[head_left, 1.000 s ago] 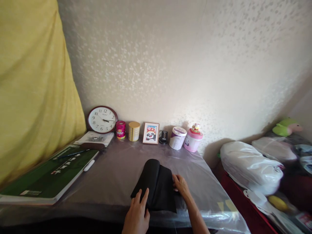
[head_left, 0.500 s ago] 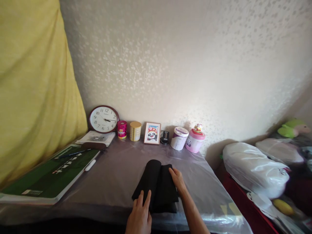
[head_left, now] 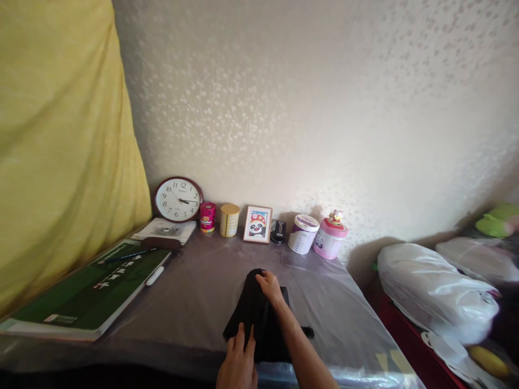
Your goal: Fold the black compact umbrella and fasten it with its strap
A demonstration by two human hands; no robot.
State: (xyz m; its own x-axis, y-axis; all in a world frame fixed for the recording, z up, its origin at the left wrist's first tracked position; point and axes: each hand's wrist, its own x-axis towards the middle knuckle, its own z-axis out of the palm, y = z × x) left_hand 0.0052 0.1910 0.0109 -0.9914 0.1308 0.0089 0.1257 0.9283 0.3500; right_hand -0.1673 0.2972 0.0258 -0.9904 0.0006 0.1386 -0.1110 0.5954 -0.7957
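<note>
A folded black cloth (head_left: 244, 312) lies near the front of the table, its left part raised in a rounded fold. My right hand (head_left: 269, 286) is closed on the far end of that fold, fingers and thumb pinching the fabric. My left hand (head_left: 238, 359) rests on the near left part of the cloth, its fingers stretched out and slightly apart; its thumb is hidden. A narrow dark end of the cloth (head_left: 308, 332) sticks out to the right beyond my right forearm. The forearm hides part of the cloth's right side.
Along the wall stand a clock (head_left: 178, 199), a pink tin (head_left: 207, 218), a yellow tin (head_left: 229, 220), a framed panda picture (head_left: 258, 224) and two round tubs (head_left: 303, 234). A green book (head_left: 87, 292) lies left. White plastic bags (head_left: 433, 289) sit beyond the right edge.
My right hand has moved left from the cloth's right edge onto the far end of the fold. A narrow end now shows at right. My left hand remains on the near side.
</note>
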